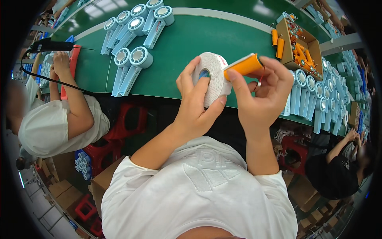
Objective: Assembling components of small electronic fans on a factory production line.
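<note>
My left hand [195, 95] is closed around a roll of white double-sided tape [217, 77], its fingers through and behind the core. In my right hand [262, 91] is an orange cylindrical battery [247, 66], pinched between thumb and fingers. A pale strip lies along the battery's upper side, and its near end touches the rim of the tape roll. A thin red wire with a small white connector [259, 84] hangs from the battery's far end beside my right fingers. Both hands are held above the front edge of the green table [175, 51].
Light blue handheld fans [139, 57] lie in groups at the left; many more fans [312, 87] stand in rows at the right. A cardboard box [290, 44] holds orange batteries, with two loose batteries [280, 47] beside it. Co-workers sit at both sides, near red stools [127, 119].
</note>
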Available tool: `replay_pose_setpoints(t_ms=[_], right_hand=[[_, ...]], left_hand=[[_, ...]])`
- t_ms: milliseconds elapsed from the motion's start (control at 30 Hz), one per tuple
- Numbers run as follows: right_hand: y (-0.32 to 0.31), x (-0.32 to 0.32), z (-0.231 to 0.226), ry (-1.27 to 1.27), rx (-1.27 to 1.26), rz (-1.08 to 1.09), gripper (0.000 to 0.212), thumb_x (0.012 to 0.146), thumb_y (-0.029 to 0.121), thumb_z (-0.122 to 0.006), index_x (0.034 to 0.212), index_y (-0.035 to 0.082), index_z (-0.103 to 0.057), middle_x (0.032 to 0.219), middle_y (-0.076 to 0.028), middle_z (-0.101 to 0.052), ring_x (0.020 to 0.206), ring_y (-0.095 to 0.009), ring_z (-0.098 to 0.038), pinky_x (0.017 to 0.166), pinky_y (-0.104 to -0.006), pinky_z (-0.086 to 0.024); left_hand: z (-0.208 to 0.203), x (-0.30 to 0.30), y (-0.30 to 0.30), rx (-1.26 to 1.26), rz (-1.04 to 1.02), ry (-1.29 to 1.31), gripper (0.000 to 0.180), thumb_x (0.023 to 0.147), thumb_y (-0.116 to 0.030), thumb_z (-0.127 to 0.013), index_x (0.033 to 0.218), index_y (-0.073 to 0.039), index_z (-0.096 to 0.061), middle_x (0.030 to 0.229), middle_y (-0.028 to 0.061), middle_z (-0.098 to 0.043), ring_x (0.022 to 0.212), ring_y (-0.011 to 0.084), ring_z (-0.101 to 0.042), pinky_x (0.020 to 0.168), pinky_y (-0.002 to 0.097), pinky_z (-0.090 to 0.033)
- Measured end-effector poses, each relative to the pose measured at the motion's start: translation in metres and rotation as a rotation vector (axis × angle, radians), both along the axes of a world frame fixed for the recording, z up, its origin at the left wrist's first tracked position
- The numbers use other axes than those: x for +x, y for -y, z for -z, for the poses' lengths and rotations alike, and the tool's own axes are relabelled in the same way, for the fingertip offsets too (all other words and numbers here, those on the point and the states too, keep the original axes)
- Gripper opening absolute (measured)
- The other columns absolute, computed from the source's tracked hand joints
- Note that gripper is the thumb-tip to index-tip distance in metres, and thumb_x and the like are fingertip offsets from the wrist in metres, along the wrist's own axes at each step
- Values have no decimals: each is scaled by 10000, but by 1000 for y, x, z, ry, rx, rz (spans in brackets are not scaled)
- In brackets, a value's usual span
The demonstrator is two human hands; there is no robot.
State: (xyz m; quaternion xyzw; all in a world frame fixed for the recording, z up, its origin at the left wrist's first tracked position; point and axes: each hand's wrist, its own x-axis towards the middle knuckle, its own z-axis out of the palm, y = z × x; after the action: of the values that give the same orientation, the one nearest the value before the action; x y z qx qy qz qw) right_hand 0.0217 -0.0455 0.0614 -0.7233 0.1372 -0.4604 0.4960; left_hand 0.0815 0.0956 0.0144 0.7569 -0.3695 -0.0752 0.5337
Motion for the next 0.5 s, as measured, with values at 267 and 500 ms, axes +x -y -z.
replay_pose_setpoints(t_ms=[267, 500], right_hand=[[-4, 1, 40, 123, -349, 67, 704, 759, -74, -970, 1314, 85, -568, 1070, -94, -696, 771, -107, -626, 575, -195, -497], [20, 22, 56, 247, -470, 199, 626, 774, -42, -977, 1259, 91, -604, 1034, -79, -715, 726, -104, -614, 563, -215, -497]], left_hand=[[-1, 2, -18, -8, 57, -254, 415, 1021, -249, -672, 1316, 41, -642, 1708, 283, -283, 1482, 444, -320, 1212, 543, -297], [-11, 19, -22, 103, 166, -317, 381, 1023, -242, -687, 1314, 3, -661, 1683, 275, -351, 1463, 417, -382, 1206, 525, -317]])
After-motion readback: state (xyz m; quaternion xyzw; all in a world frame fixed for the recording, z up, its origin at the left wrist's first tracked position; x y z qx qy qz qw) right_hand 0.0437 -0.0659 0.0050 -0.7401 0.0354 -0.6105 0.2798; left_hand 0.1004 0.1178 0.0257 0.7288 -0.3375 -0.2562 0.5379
